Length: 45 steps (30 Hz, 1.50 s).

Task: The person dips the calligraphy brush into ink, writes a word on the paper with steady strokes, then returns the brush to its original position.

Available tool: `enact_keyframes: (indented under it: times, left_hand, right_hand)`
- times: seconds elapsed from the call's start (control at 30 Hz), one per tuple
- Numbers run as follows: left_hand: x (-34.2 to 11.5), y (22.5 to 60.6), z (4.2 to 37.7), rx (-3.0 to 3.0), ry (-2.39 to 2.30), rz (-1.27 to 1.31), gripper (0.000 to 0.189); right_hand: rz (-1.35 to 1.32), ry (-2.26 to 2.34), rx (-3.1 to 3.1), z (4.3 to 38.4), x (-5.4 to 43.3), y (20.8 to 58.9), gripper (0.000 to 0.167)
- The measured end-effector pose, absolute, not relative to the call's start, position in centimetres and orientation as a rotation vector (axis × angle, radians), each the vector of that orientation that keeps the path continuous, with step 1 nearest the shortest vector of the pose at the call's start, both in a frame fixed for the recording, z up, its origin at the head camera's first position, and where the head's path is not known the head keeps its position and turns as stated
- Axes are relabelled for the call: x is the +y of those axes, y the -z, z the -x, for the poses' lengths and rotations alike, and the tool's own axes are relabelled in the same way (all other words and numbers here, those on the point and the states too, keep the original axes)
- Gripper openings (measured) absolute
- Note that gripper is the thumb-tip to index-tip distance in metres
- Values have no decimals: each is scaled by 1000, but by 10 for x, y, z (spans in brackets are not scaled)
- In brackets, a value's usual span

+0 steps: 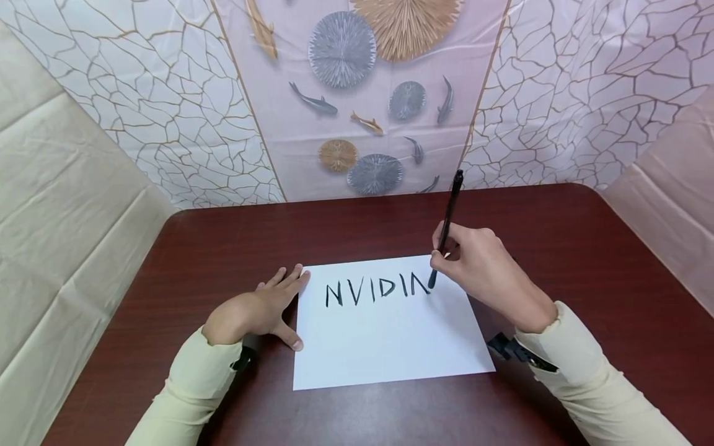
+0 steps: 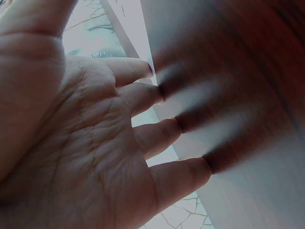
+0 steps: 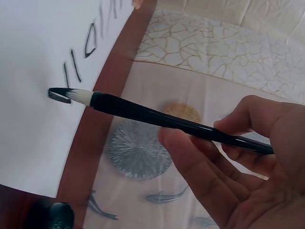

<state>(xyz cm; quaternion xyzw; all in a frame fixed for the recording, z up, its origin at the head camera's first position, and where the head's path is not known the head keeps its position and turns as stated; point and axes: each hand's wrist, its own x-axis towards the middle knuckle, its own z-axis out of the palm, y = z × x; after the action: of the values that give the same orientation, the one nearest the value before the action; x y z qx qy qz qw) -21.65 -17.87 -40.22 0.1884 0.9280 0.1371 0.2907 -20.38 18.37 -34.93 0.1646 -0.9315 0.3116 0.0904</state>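
Note:
A white sheet of paper (image 1: pixel 385 347) lies on the dark red table, with black brushed letters (image 1: pixel 370 291) reading "NVIDI" and a further slanted pair of strokes. My right hand (image 1: pixel 480 266) pinches a black ink brush (image 1: pixel 450 207) between thumb and fingers, handle pointing up. In the right wrist view the blackened tip of the brush (image 3: pixel 114 102) meets the paper at the last stroke; its upper bristles are white. My left hand (image 1: pixel 259 313) is spread at the paper's left edge, fingertips and thumb tip at the sheet. The left wrist view shows its palm (image 2: pixel 90 143) raised above the table.
The dark red table (image 1: pixel 223 241) extends around the sheet on all sides. Behind it hangs a patterned cloth (image 1: pixel 346 124) with fish and round motifs. Plain pale cloth (image 1: pixel 67 217) borders the left side, and similar cloth (image 1: pixel 669 198) the right. A dark wrist device (image 1: pixel 521 353) sits at the right cuff.

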Motion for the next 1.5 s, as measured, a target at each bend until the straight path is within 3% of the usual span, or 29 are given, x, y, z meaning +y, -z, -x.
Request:
enact_keyframes:
  times: [1.17,1.5]
  left_hand:
    - [-174,402,219,2475,-347,-502,138]
    - [-177,403,216,2465,-395,-503,138]
  right_hand:
    - [-418,-1000,-2692,213,197,361,5]
    - [-383,-1153,-2629,201,213,335,22]
